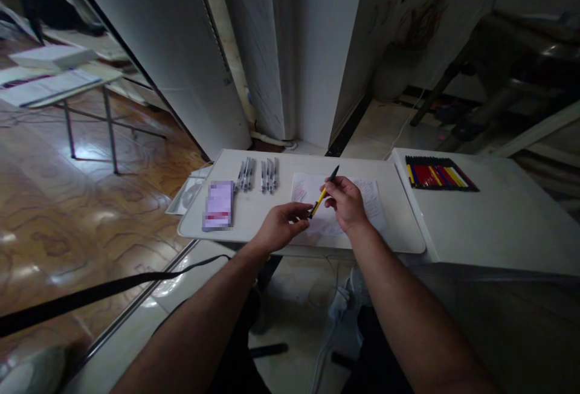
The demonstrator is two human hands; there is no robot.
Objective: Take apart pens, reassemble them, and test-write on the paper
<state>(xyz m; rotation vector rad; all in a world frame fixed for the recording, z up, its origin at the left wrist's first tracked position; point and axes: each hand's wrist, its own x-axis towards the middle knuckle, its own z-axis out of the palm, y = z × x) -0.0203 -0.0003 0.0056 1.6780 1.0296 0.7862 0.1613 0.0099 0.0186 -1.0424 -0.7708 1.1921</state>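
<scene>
A yellow pen with black ends is held slantwise above the small white table, its dark upper end pointing away from me. My right hand grips the upper part of its barrel between thumb and fingers. At the lower end, by the black clip, the thumb and fingertips of my left hand close on the pen. Beneath both hands lies a sheet of paper covered in handwriting, partly hidden by them. Two groups of clear pens lie on the table to the left.
A phone with a blurred screen lies at the table's left end. On the adjoining white surface to the right, several yellow, red and blue pens form a row. A power strip and cables lie on the floor below.
</scene>
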